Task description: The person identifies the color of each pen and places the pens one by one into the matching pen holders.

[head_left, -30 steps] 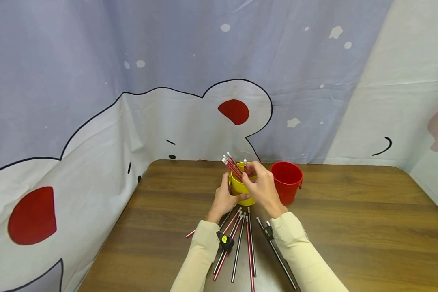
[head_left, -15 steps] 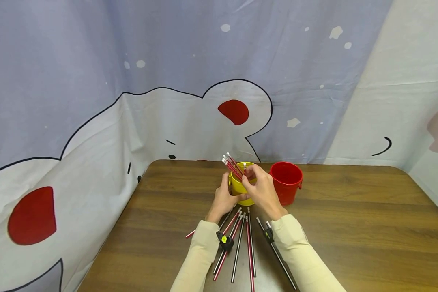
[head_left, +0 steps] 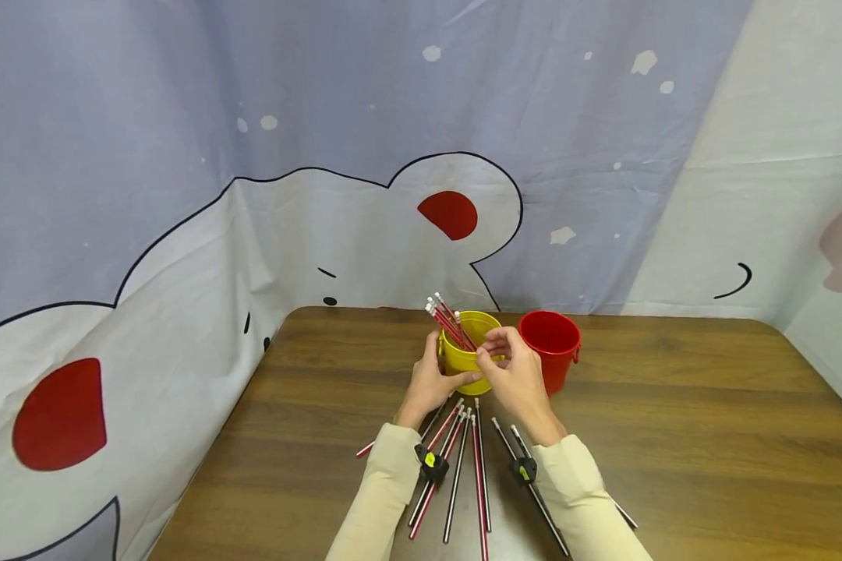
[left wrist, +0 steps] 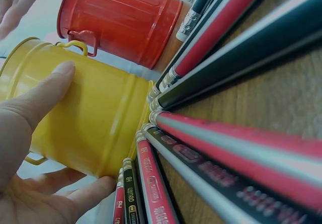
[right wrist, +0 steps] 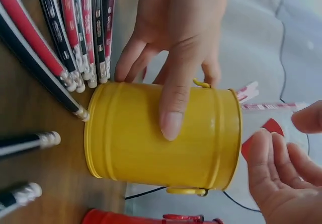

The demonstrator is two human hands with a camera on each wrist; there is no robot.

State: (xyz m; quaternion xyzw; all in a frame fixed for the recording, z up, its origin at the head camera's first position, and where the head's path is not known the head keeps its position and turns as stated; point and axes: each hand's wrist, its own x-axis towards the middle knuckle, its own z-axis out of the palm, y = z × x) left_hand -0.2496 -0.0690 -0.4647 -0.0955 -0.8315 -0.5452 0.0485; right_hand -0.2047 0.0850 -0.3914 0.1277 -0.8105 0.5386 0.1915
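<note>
My left hand (head_left: 429,389) grips a small yellow bucket (head_left: 461,361) from its left side. In the left wrist view the thumb lies across the bucket's wall, with the other fingers round the far side. Several red pencils (head_left: 443,318) stand in the bucket, leaning left with their white eraser ends up. My right hand (head_left: 521,380) is just right of the bucket's rim. In the right wrist view its thumb and fingers (right wrist: 282,163) are apart, with nothing between them. Red and black pencils (left wrist: 201,168) lie fanned out on the table, eraser ends toward the bucket's base.
A red bucket (head_left: 553,360) stands right beside the yellow one, behind my right hand. More black pencils (head_left: 543,506) lie under my right forearm. The wooden table (head_left: 688,413) ends at a patterned cloth (head_left: 309,241) hanging at the back and left.
My right hand has let go of a red pencil, which now leans left with the others in the yellow bucket. The hand has drawn back right and down. My left hand has stayed in place.
</note>
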